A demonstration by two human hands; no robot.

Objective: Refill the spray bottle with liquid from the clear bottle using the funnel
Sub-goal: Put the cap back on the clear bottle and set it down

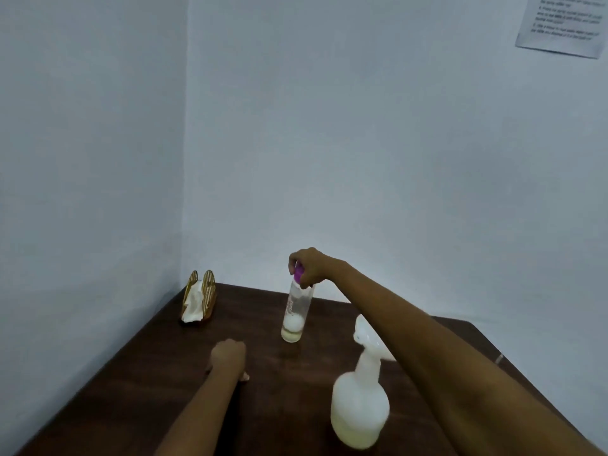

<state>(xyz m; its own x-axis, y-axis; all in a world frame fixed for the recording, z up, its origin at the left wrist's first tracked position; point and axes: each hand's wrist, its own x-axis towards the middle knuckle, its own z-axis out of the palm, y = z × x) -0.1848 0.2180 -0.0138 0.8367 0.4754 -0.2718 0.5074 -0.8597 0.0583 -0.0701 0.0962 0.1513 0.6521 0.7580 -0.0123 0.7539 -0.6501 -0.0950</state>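
Note:
A tall clear bottle (pixel 295 312) stands upright near the middle of the dark wooden table (pixel 138 373), with a little liquid at its bottom. My right hand (pixel 309 266) reaches over from the right and grips its purple cap (pixel 298 273). A white translucent spray bottle (pixel 360 403) stands nearer to me on the right, its trigger head on, partly behind my right forearm. My left hand (pixel 228 355) rests on the table in front of the clear bottle, fingers curled under, holding nothing. I see no funnel.
A gold wire napkin holder (pixel 199 301) with white tissues sits at the table's far left corner, close to the two walls. A printed paper sheet (pixel 566 24) hangs on the right wall.

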